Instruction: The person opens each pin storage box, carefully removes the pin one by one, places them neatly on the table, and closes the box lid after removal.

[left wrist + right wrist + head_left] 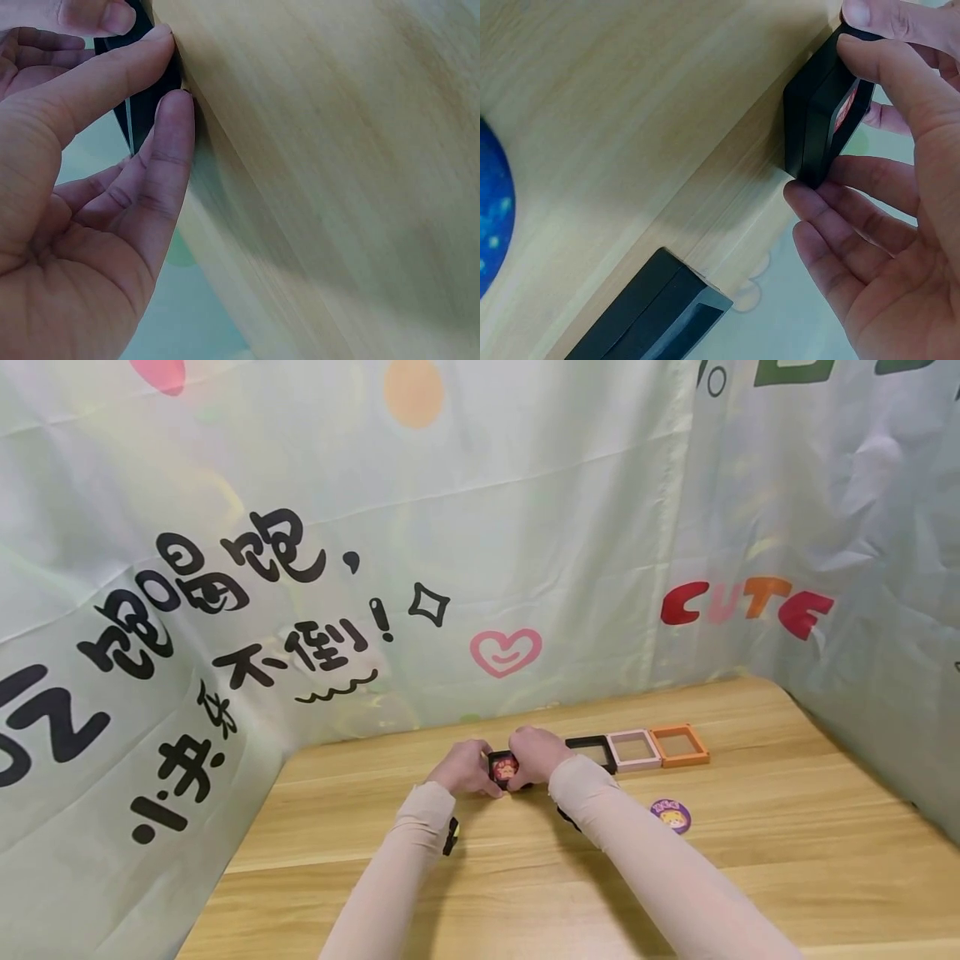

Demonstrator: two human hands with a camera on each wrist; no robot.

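A small square black frame (493,770) stands between both hands, with a round red badge (506,767) bearing a cartoon face inside it. On its left side my left hand (463,767) pinches the frame with fingers and thumb. From the other side my right hand (536,753) holds it, the thumb along the near edge. In the right wrist view the black frame (814,112) rests on the wood, two layers showing at its side, with a sliver of the red badge visible. The left wrist view shows only a dark part of the frame (150,90) behind the fingers.
To the right, another black frame (611,758), a pink frame (633,767) and an orange frame (702,749) lie in a row. A round purple badge (671,817) with a cartoon animal lies nearer on the wooden table (495,910). A printed curtain (585,543) hangs behind.
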